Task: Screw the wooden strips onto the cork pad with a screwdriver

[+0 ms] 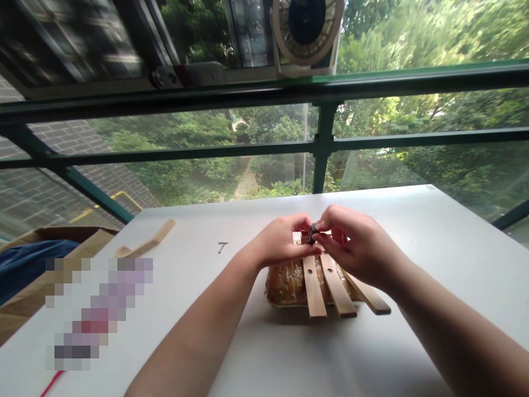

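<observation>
My left hand point(278, 242) and my right hand point(356, 246) meet over the far end of three wooden slats point(335, 286) that fan out toward me. Both hands are closed in a pinch around a small dark part point(313, 231) at the point where the slats join. The slats lie on top of a brownish packet wrapped in clear plastic point(286, 284), which rests on the white table point(413, 231). My left fingers also press on the slats' top ends.
A loose wooden slat point(145, 243) lies at the table's far left. A small dark mark point(222, 247) is on the tabletop. A cardboard box with blue cloth point(28, 270) stands at the left. A green railing point(322, 146) and glass run behind the table.
</observation>
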A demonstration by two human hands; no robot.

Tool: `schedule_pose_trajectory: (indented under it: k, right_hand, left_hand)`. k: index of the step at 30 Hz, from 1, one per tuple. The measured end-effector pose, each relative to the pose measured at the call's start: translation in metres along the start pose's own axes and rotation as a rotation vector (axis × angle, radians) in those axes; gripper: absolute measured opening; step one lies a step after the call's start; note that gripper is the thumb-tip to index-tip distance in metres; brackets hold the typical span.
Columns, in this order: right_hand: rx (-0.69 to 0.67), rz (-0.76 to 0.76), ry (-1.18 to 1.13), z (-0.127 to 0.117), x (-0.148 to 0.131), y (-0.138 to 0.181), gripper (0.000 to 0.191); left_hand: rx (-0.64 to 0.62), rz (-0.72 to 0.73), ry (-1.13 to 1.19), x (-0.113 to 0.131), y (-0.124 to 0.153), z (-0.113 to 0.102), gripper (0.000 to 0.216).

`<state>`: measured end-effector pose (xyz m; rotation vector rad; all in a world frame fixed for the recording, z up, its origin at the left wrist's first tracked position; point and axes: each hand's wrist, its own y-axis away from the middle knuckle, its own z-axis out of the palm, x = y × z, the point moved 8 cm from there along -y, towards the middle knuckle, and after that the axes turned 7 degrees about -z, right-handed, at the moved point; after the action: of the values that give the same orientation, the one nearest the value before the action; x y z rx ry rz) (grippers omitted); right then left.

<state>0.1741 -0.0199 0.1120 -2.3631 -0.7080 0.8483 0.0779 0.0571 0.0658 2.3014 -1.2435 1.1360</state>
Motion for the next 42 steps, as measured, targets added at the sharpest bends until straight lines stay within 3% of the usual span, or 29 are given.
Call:
schedule_pose_trajectory:
  k: [9, 15, 22, 37, 42]
  right_hand:
    - [-0.097, -0.069, -0.098, 0.007, -0.007, 0.003, 0.015]
    - [-0.063, -0.072, -0.206, 0.005, -0.004, 0.001, 0.015]
    - [-0.056, -0.053, -0.206, 0.003, -0.003, -0.001, 0.010]
    - [-0.066, -0.151, -0.148, 0.001, -0.006, -0.005, 0.033]
    - [-0.032, -0.171, -0.178, 0.002, -0.004, -0.004, 0.027]
  left_hand:
    - [-0.042, -0.008, 0.112, -0.004, 0.001, 0.000, 0.032]
    - [-0.122, -0.003, 0.165, -0.004, 0.002, 0.002, 0.028]
    - [-0.129, 0.117, 0.019, 0.009, 0.005, -0.005, 0.014]
    - [-0.203, 0.073, -0.017, 0.006, 0.011, -0.002, 0.028]
    - [-0.201, 0.063, -0.029, 0.004, 0.010, 0.001, 0.030]
